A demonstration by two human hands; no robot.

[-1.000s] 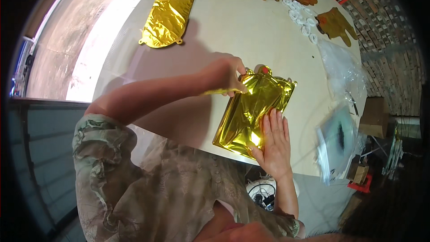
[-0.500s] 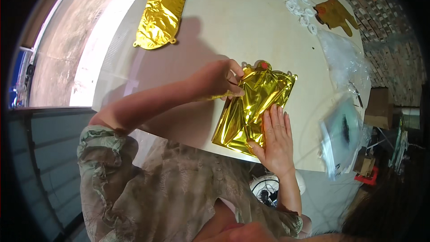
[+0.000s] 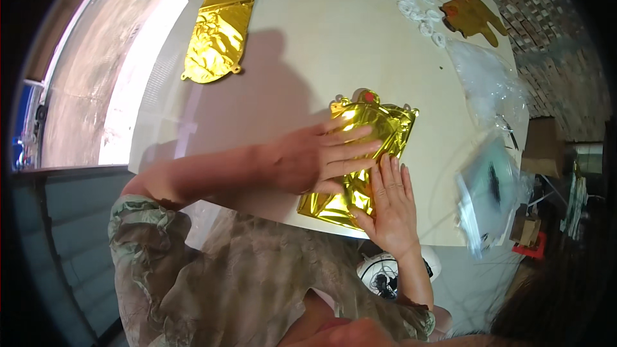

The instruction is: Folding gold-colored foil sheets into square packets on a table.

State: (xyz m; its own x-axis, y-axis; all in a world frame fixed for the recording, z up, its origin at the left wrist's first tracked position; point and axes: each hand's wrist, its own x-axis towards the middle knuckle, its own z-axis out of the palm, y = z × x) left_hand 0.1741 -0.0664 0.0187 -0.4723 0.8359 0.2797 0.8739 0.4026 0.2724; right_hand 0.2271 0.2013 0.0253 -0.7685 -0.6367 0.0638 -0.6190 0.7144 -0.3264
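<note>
Over the folded gold foil (image 3: 388, 127), the left hand (image 3: 307, 159) has unpinched, fingers spread, seemingly pressing alongside the right hand (image 3: 393, 218), its fingers close-set.

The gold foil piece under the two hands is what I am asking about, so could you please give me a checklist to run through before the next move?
1. Right hand flat on the gold foil piece: ok, palm down near its right edge.
2. Left hand over the foil with fingers spread: ok.
3. Left hand pressing firmly: cannot tell from this view.
4. Foil surface smooth: not ok, creases and bright glints show.
5. Foil well inside the near rim of the table: not ok, its lower edge lies close to that rim.
6. White rings apart from the foil: ok, they lie farther up the table.
</note>
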